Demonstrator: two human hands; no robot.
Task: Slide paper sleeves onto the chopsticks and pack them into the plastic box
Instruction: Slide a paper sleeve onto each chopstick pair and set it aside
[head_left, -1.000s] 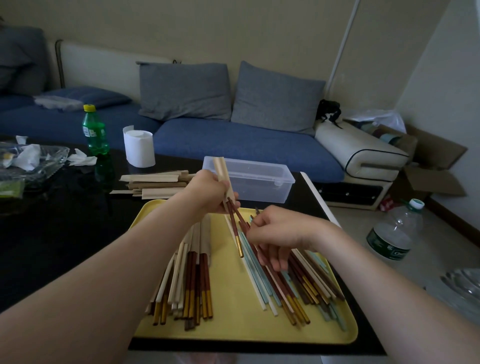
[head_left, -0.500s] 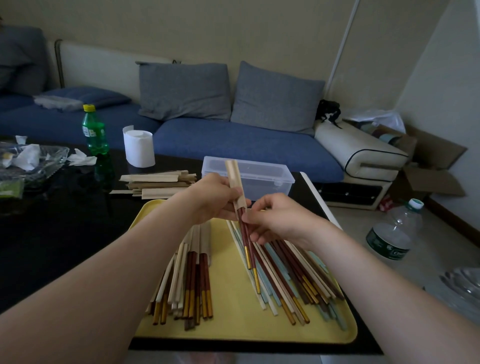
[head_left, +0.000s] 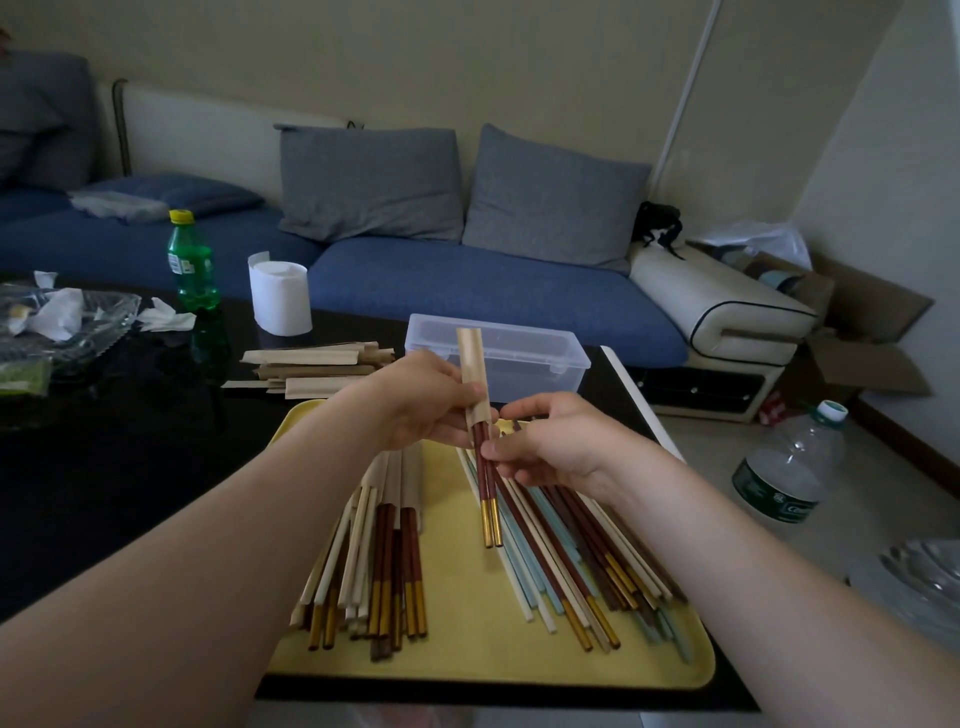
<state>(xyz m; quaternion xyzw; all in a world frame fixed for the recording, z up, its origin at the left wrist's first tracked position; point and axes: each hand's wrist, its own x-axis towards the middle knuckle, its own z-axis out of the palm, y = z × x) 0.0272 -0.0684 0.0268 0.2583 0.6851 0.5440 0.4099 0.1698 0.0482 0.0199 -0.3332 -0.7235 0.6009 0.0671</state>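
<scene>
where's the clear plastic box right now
In the head view the plastic box sits on the black table just beyond the yellow tray, right of the loose paper sleeves and behind the left hand.

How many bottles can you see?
2. A green bottle stands on the black table beside the paper roll. A clear bottle stands on the floor at the right. More could be hidden out of view.

Looks forward and down from head height, close above the yellow tray (head_left: 467, 660) on the dark worktop (head_left: 130, 467). Takes in both forearms rising from the bottom corners to the left hand (head_left: 415, 405) and right hand (head_left: 550, 447) near centre. Faces the blue sofa (head_left: 467, 280) beyond, wide-angle lines bending at the edges.
</scene>
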